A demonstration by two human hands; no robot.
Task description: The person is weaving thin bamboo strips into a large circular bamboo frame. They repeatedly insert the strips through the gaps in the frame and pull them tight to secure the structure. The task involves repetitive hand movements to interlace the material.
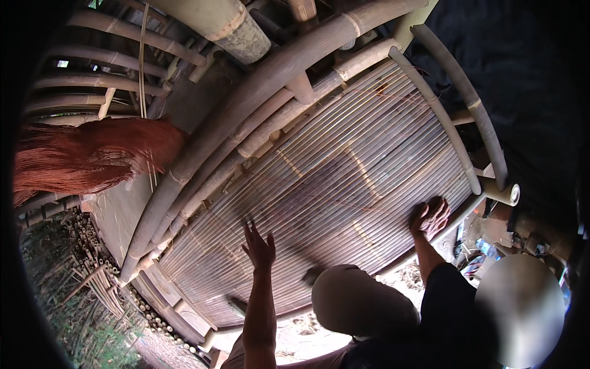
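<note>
A large panel of thin bamboo slats (344,166) fills the middle of the view, set in a frame of thick curved bamboo poles (246,104). My left hand (259,248) is raised over the lower part of the panel with its fingers spread and nothing in it. My right hand (429,218) rests on the slats at the panel's right edge, next to the round side rail (452,141), with its fingers bent on the surface. A thin reddish thread (319,195) runs across the slats between the two hands.
A bundle of reddish-brown fibre (86,157) hangs at the left. Below it lies a stack of cut bamboo poles (92,270) seen end on. More bamboo poles (123,31) cross the upper left. Dark cloth (522,74) fills the upper right. Two blurred rounded shapes sit at the bottom.
</note>
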